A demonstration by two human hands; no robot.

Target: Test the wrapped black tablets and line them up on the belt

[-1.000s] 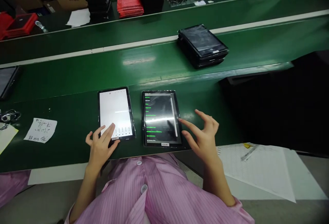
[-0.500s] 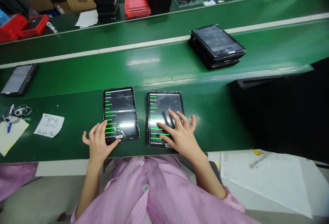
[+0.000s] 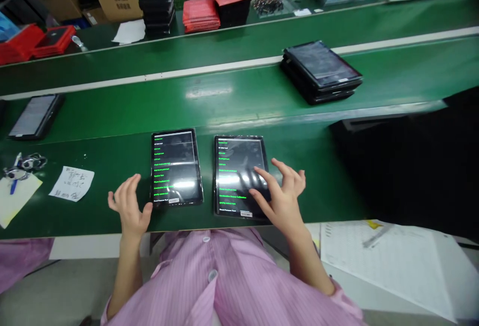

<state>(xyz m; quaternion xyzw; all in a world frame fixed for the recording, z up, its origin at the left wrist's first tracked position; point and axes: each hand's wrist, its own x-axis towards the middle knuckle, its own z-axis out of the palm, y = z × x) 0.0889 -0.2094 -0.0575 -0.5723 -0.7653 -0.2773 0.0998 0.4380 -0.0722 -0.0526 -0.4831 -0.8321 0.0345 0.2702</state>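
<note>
Two tablets lie flat side by side on the green bench in front of me, both lit with lists of green and white text on black. Just left of the left tablet is my left hand, its fingers apart and nothing in it. My right hand hovers over or touches the right side of the right tablet. Its thumb and fingers are spread and hold nothing. Whether a fingertip meets the glass I cannot tell.
A stack of tablets stands on the belt at the back right, another tablet at the left. Handwritten notes lie by metal clips at left. A black cloth-like thing covers the right side. Beyond are red trays.
My left hand has moved left, off the left tablet's edge. My right hand has shifted right across the right tablet, uncovering more of its text. Both tablets stay in place.
</note>
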